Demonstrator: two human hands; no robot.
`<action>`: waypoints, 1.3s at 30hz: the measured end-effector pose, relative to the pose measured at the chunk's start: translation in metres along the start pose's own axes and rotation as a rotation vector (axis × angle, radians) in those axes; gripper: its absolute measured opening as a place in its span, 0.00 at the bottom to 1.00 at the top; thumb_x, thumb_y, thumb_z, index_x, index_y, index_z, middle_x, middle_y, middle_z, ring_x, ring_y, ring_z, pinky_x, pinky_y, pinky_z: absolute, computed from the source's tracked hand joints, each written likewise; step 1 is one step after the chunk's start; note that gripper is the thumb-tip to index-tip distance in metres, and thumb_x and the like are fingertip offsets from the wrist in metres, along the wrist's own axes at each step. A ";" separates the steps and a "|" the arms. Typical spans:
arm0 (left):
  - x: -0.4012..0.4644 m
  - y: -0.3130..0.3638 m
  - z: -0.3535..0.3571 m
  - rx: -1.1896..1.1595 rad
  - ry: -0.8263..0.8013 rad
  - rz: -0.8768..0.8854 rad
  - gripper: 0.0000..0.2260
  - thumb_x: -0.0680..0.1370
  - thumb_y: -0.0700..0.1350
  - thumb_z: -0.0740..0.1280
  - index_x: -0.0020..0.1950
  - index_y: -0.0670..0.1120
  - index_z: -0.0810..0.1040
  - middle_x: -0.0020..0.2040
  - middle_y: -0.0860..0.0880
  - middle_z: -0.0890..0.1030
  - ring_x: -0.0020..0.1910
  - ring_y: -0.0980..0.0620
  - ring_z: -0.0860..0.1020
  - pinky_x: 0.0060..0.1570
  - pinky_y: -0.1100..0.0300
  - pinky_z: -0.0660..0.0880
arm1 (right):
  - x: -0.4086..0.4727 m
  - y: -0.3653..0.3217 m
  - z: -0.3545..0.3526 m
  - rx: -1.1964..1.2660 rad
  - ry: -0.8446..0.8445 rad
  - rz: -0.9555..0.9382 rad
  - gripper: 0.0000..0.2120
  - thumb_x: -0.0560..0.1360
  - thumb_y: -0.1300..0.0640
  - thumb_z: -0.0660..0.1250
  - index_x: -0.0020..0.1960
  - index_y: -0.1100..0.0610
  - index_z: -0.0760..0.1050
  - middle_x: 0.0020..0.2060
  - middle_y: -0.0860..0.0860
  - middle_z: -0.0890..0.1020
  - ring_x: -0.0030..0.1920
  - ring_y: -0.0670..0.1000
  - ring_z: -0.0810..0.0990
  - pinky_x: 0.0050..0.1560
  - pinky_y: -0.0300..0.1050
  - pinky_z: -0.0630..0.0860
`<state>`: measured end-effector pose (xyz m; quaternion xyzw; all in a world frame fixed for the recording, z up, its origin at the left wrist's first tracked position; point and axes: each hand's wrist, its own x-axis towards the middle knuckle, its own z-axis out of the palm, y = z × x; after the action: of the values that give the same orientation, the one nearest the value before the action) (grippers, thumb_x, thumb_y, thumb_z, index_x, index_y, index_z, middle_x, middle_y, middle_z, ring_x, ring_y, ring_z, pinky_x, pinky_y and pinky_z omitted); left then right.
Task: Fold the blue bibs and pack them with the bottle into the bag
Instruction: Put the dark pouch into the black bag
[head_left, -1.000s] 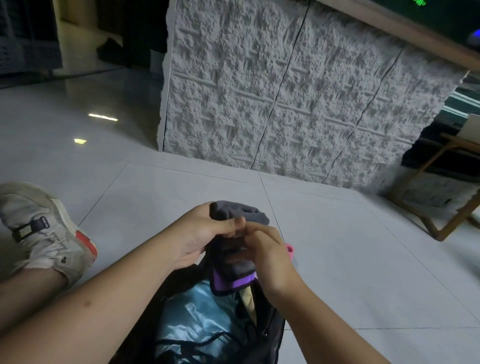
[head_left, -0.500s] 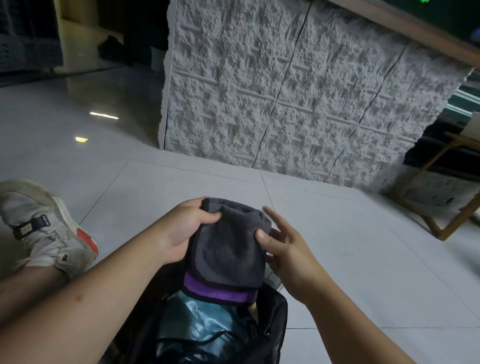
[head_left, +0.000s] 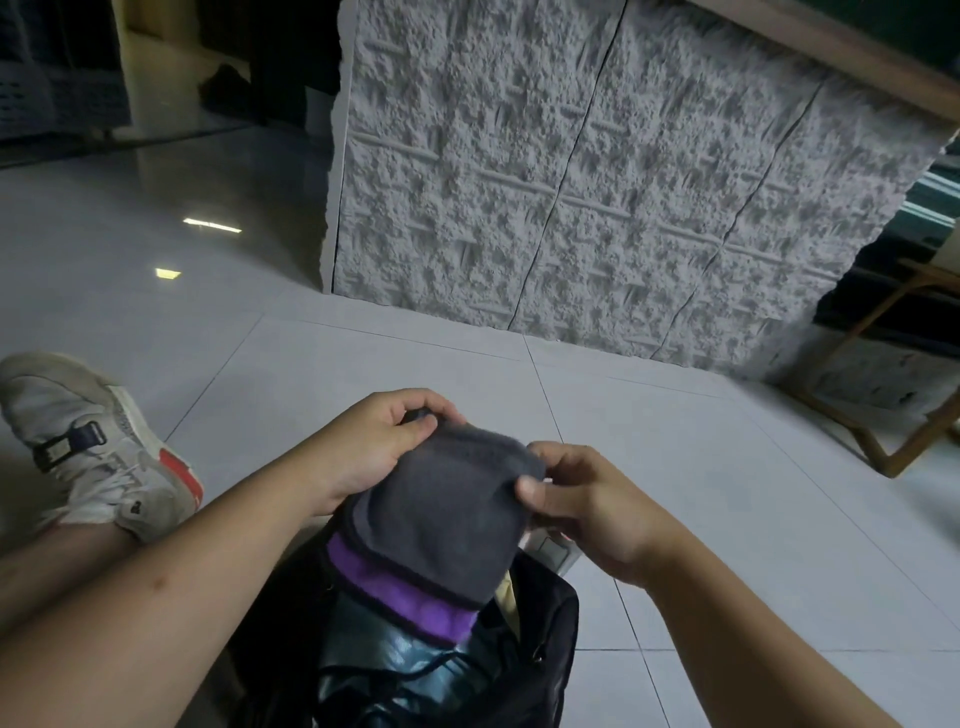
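Head view: I am seeing both hands holding a dark grey bib (head_left: 441, 514) with a purple band just above the open black bag (head_left: 540, 644). The left hand (head_left: 374, 447) is pinching its upper left corner, fingers curled over the edge. The right hand (head_left: 582, 499) is pinching the right edge, thumb on top. The bib's lower end is hanging into the bag's mouth. A white sneaker (head_left: 98, 447) is resting on the tiled floor (head_left: 675, 467) at left.
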<state>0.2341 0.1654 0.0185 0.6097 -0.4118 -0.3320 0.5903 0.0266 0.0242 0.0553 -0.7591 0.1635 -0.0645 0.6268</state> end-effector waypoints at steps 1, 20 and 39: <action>0.000 0.000 0.000 0.028 0.014 0.005 0.15 0.86 0.40 0.61 0.49 0.54 0.85 0.53 0.51 0.86 0.54 0.52 0.82 0.61 0.51 0.74 | 0.000 0.000 0.001 0.131 0.013 -0.003 0.07 0.74 0.59 0.71 0.47 0.63 0.78 0.41 0.55 0.82 0.42 0.52 0.82 0.44 0.42 0.78; -0.036 -0.095 0.034 0.262 0.186 -0.357 0.23 0.71 0.32 0.71 0.51 0.60 0.72 0.46 0.45 0.79 0.40 0.48 0.76 0.38 0.49 0.75 | 0.018 0.106 0.080 0.003 0.689 0.537 0.13 0.71 0.57 0.70 0.53 0.61 0.74 0.48 0.58 0.82 0.44 0.53 0.81 0.47 0.52 0.82; -0.044 -0.166 0.067 1.014 -0.150 -0.336 0.25 0.82 0.51 0.63 0.79 0.62 0.63 0.73 0.43 0.68 0.74 0.41 0.64 0.74 0.49 0.65 | 0.014 0.144 0.094 -0.789 0.317 0.638 0.38 0.76 0.59 0.63 0.81 0.45 0.51 0.74 0.59 0.68 0.71 0.63 0.72 0.68 0.60 0.73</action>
<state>0.1733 0.1687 -0.1551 0.8501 -0.4586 -0.2240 0.1296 0.0441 0.0840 -0.1061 -0.8307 0.4909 0.0816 0.2498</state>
